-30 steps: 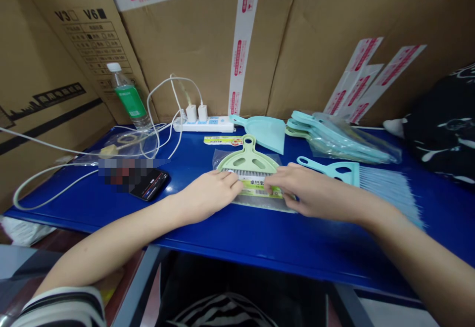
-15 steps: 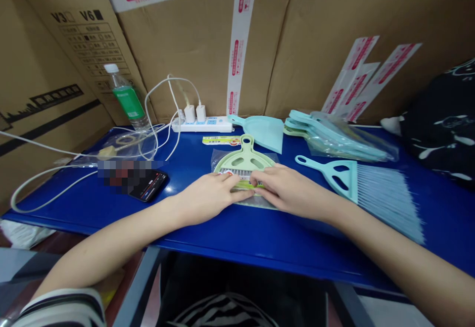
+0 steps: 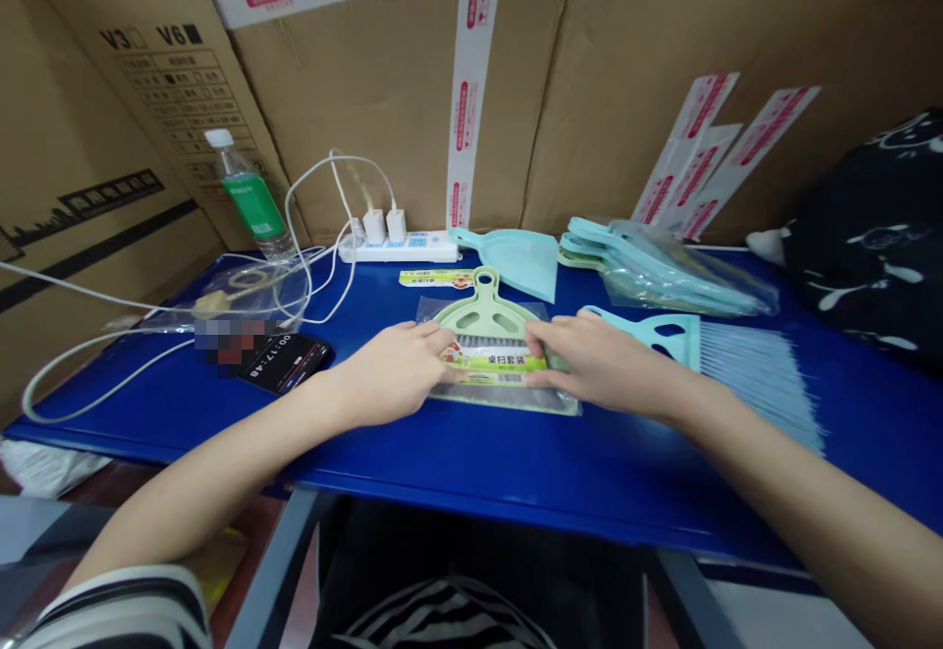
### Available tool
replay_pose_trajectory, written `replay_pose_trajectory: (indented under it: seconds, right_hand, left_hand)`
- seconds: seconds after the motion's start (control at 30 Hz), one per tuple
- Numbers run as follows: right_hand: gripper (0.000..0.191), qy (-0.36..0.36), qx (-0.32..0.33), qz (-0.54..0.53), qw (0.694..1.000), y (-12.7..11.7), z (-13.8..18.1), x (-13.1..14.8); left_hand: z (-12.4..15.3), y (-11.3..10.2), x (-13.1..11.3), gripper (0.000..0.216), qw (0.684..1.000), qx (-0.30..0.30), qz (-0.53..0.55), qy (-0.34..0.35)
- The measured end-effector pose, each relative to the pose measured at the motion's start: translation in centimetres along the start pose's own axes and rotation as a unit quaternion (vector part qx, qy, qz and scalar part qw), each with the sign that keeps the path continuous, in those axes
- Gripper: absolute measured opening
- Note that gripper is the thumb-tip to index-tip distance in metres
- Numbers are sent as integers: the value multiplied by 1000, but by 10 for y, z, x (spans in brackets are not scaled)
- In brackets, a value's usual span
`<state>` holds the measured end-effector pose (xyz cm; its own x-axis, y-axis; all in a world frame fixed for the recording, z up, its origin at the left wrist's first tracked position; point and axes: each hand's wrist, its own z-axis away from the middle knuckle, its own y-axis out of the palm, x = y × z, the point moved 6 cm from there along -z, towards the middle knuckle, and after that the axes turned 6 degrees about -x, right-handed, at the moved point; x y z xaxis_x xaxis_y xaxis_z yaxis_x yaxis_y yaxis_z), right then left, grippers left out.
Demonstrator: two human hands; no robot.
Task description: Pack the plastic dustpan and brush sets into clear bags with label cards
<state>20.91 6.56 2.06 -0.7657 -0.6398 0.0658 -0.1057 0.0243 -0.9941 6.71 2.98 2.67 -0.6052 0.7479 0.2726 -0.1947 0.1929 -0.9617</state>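
A light green dustpan-and-brush set (image 3: 484, 307) lies flat on the table with its handle pointing away from me. Clear plastic shows around it, and a yellow-green paper label (image 3: 505, 360) crosses the brush bristles. My left hand (image 3: 398, 371) grips the set's left side by the label's end, thumb below and fingers above. On the opposite side, my right hand (image 3: 604, 359) holds the right edge in the same way. Just behind my right hand lies a light blue brush (image 3: 755, 369), its handle partly covered by that hand.
A blue dustpan (image 3: 522, 261) and a loose label strip (image 3: 434, 279) lie behind the set. Bagged blue sets (image 3: 670, 271) are at back right. A phone (image 3: 287, 362), white cables, a power strip (image 3: 413, 247) and a bottle (image 3: 254, 199) occupy the left. Cardboard walls (image 3: 383, 89) stand behind.
My hands have moved apart from the middle of the label to the set's two sides, uncovering the label's print. The view has shifted slightly, and the phone now displays a timer.
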Motion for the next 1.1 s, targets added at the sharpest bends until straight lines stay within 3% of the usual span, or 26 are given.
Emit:
replay_pose_trajectory:
  seconds: [0.2,0.43,0.63,0.8,0.93,1.1]
  right_hand:
    - [33,54,48,39,997,-4,8,-11]
    - [16,74,124,20,989,-3,14,-10]
    - [10,75,129,57,987,-1,13,-5]
    - [9,77,115,70,988,2,11,-6]
    - [16,73,93,43,992,-1,10,-6]
    - [20,92,93,18,991,-3,12,-9]
  left_hand:
    - [9,-6,16,45,999,24,33,-27]
    - [17,-4,29,45,991,54,84,-92]
    - [16,-7,27,42,983,87,97,-133]
    - [10,-8,20,27,989,41,63,-129]
    - [6,-3,20,28,989,8,49,-136]
    - [4,1,17,25,989,25,22,-144]
